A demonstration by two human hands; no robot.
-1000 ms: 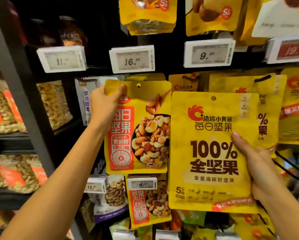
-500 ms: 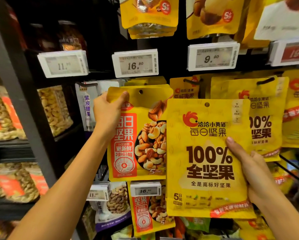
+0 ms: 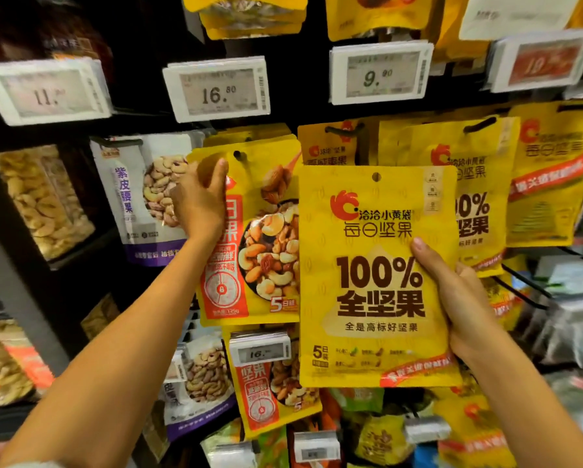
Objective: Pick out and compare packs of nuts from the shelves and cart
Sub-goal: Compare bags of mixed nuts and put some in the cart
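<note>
While left hand (image 3: 198, 204) pinches the mixed pack (image 3: 266, 258) by its corner, right hand (image 3: 462, 298) grips the 100% pack (image 3: 367, 282) alongside, seemingly comparing.

The 100% pack (image 3: 377, 275) hides the right edge of the mixed pack (image 3: 256, 238). The left hand (image 3: 198, 204) covers that pack's top-left print. The right hand (image 3: 462, 298) shows its thumb on the front; its fingers lie behind the 100% pack. Small print along that pack's foot is unreadable. The left tag (image 3: 46, 91) reads 11, decimals blurred. The red tag (image 3: 540, 64) is smeared. The top packs (image 3: 252, 18) are cut by the upper edge. Goods at far right (image 3: 560, 315) are blurred.
</note>
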